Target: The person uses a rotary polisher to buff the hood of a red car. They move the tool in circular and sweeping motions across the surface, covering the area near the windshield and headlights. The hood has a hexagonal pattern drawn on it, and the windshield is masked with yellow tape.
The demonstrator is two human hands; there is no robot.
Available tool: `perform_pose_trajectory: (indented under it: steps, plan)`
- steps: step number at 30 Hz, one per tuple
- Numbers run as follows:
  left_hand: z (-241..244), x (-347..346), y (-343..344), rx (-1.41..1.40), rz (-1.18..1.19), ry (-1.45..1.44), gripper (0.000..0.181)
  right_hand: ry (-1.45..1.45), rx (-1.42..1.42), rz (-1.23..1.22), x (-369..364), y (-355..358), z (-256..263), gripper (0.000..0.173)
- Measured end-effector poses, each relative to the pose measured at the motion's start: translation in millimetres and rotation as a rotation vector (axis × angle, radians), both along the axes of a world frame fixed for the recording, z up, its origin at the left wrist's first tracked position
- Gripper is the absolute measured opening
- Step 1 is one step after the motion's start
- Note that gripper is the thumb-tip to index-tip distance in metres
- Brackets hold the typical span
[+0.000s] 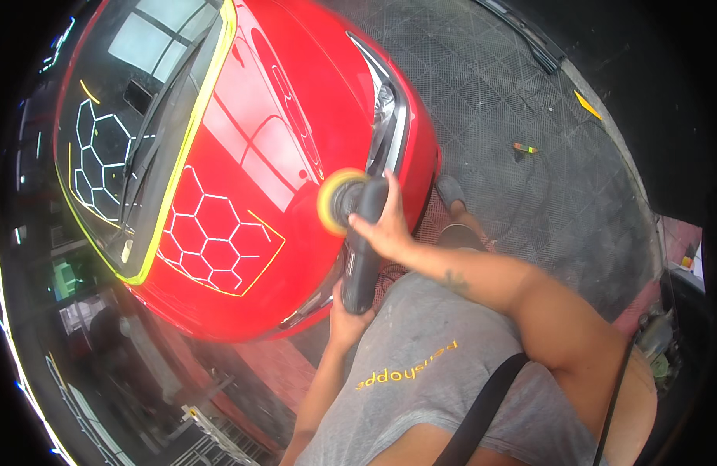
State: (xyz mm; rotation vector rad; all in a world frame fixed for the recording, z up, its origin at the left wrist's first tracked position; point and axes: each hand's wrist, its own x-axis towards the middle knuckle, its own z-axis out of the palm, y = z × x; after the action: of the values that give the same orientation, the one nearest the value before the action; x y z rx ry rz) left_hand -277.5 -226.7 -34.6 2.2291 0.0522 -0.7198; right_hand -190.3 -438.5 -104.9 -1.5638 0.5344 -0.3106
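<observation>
A black power polisher [364,256] with a round yellow foam pad [329,204] is in both my hands. My right hand [390,227] grips the head of the machine, its thumb on the near side. Lower down, my left hand [348,320] is around the rear end of the body. The pad is at the front of a glossy red car hood [300,239], beside a headlight [387,116]; its working face is turned to the paint and hidden. Hexagonal ceiling lights are reflected in the hood. Yellow masking tape [186,169] runs along the windshield's lower edge.
The windshield [143,122] and wiper [154,128] lie beyond the tape. Grey grid tiles [498,105] cover the floor, with a small orange-green object [525,148] on them. A metal rack or ladder [218,437] stands at lower left. A black strap or cord [617,396] hangs by my right arm.
</observation>
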Motion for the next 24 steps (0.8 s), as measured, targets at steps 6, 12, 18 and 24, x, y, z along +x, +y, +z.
perform_pose_trajectory:
  steps: [6,12,18,24]
  plan:
    - [-10.4,-22.6,22.0,-0.150,0.107,0.079,0.098,0.078,-0.044,0.015,-12.9,21.3,8.1,0.121]
    - [-12.5,60.6,-47.0,-0.152,0.029,-0.046,0.092,0.049,-0.184,-0.011,84.0,-49.7,40.0,0.119]
    - [27.5,122.6,-115.9,-0.219,0.180,0.083,0.089,0.129,-0.270,0.108,174.6,-98.0,86.1,0.121]
    - [-24.7,61.4,-63.5,-0.228,0.097,-0.202,0.093,-0.005,-0.298,0.131,113.3,-55.0,55.2,0.120]
